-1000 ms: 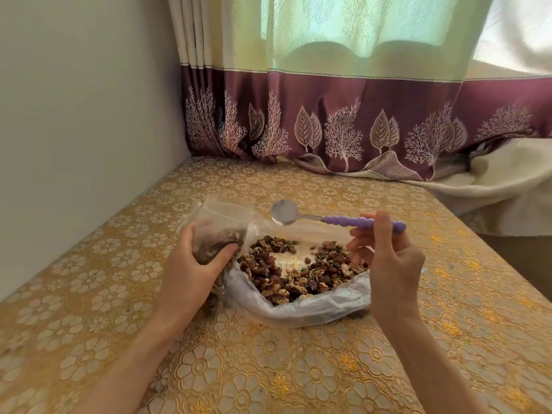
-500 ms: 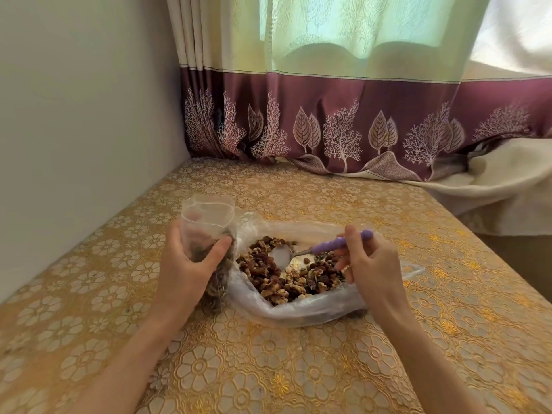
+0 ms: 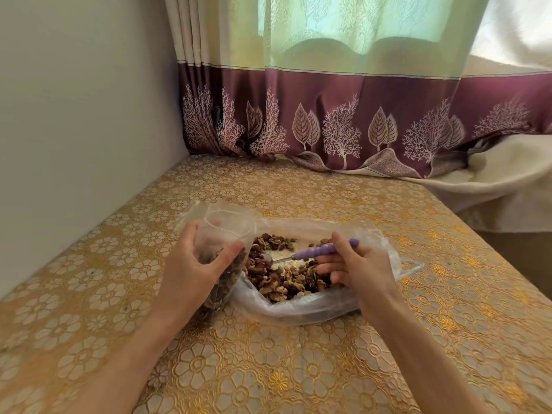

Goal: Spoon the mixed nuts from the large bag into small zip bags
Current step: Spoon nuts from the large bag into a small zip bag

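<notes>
While my left hand (image 3: 191, 264) grips the small zip bag (image 3: 221, 231) upright, my right hand (image 3: 355, 264) pinches the purple spoon (image 3: 322, 251). Its bowl is buried in the mixed nuts (image 3: 283, 282) inside the large bag (image 3: 298, 312).

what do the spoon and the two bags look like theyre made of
Spoon: the purple handle looks like matte plastic or silicone with moulded bumps; the neck and bowl look like shiny metal. Large bag: thin, soft clear plastic film, crumpled and cloudy. Small zip bag: clear plastic that seems a little stiffer, since its mouth stands open above the left hand.
</notes>
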Demonstrator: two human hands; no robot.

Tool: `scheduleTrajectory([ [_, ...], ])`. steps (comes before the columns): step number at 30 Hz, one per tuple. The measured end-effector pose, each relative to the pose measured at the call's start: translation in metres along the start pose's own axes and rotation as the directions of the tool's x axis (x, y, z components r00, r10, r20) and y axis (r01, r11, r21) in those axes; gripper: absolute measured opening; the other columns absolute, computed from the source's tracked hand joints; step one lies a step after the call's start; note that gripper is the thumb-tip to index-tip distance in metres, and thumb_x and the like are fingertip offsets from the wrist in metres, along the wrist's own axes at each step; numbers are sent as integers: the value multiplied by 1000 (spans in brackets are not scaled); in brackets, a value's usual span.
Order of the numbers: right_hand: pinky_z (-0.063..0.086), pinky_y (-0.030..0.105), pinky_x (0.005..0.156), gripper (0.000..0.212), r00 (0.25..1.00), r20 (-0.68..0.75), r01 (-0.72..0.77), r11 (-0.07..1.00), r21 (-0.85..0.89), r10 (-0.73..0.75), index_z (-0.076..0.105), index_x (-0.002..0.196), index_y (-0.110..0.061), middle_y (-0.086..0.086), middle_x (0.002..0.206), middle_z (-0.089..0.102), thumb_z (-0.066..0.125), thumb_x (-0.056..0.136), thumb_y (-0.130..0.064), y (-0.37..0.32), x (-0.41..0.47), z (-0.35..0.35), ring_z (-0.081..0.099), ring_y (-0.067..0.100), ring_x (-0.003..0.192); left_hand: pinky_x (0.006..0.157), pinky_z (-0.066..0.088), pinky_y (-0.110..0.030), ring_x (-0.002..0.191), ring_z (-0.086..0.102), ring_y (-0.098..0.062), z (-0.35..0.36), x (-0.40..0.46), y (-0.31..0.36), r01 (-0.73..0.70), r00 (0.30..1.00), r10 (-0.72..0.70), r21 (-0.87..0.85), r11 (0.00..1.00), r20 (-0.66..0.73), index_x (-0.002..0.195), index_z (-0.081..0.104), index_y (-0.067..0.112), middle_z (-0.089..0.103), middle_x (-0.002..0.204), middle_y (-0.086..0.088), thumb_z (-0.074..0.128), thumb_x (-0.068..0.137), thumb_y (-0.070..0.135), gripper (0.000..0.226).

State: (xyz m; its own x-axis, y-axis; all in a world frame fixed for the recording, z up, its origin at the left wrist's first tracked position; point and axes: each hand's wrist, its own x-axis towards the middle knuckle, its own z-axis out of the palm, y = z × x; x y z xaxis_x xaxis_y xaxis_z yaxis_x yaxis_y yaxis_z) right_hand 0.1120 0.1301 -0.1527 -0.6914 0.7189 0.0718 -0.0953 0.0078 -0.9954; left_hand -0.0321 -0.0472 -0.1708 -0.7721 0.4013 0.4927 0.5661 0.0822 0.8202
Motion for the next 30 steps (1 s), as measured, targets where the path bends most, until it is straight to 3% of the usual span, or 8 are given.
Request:
scheduleTrajectory([
  [6,49,13,46,35,999,16,-41,998,38,40,71,68,-6,7,64,72,56,93,-25,1,0,2,67,11,55,65,58,-37,74,67,-6,-1,-1,2,-1,1000,0,50,999,20,106,55,31,67,88,12,68,64,58,52],
  [11,46,12,44,45,998,-47,-28,998,60,31,73,57,-10,5,64,72,54,95,-25,-1,0,2,64,7,52,61,56,-46,71,67,-20,-1,-1,3,-28,999,26,81,996,30,106,55,31,69,86,7,68,64,58,52],
  [13,46,12,43,39,996,-86,1,997,83,6,72,67,-6,5,65,73,53,95,-23,-3,1,1,63,7,51,65,57,-40,73,67,-13,-1,-1,2,-33,999,30,112,993,28,108,54,26,67,88,8,67,63,61,59],
  [15,46,12,43,36,989,-141,55,995,81,-43,70,68,-7,4,63,72,54,96,-23,-4,1,-2,63,7,50,65,55,-24,75,64,-2,0,-1,3,-39,999,36,154,987,23,110,53,23,66,89,11,66,62,61,63],
  [18,48,15,44,35,975,-205,115,987,110,-91,70,69,-8,8,65,72,55,95,-25,-5,2,-5,64,12,52,61,53,-23,72,63,-5,-1,1,3,-18,999,9,206,978,43,109,52,25,65,85,9,64,59,63,64],
  [22,49,17,45,34,956,-238,209,968,139,-173,69,74,-4,8,62,70,54,95,-26,-9,2,-7,64,15,52,58,43,-14,72,55,6,1,2,4,-2,996,-23,280,960,83,116,50,28,55,83,22,62,55,68,74],
  [26,48,17,45,35,950,-203,275,944,182,-237,71,69,-9,8,65,70,55,94,-28,-14,-4,0,63,15,53,58,36,-10,73,50,9,2,2,5,9,995,-36,279,960,93,116,49,31,49,85,26,59,51,71,77],
  [30,47,17,43,36,941,-75,338,922,189,-330,74,65,-14,8,67,71,55,92,-27,-19,-14,13,65,16,54,58,42,-11,73,56,4,2,0,6,22,995,-45,261,965,84,114,50,31,57,85,19,60,53,71,74],
])
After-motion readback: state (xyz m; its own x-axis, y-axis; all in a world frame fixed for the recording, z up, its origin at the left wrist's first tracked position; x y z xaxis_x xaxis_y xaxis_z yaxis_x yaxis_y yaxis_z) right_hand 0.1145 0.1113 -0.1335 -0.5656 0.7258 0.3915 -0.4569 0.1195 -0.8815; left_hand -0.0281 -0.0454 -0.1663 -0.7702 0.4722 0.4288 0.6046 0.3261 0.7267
